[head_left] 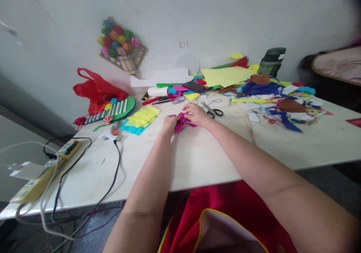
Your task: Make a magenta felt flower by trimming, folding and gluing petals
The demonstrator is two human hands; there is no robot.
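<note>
Both hands meet over the table around a gathered magenta paper flower (184,123), its folds fanning out between them. My left hand (170,123) grips its left side, fingers closed. On the upper right side, my right hand (195,114) pinches the petals with thumb and fingers. Just right of that hand lie black-handled scissors (214,112). Yellow paper squares (145,115) rest on blue paper squares (134,127) to the left.
A glue gun (110,132) with a black cable lies left, near a power strip (46,172). Coloured scraps (282,99) are heaped at right, before a dark green bottle (272,62). A red bag (96,89) and pens (160,100) sit at the back.
</note>
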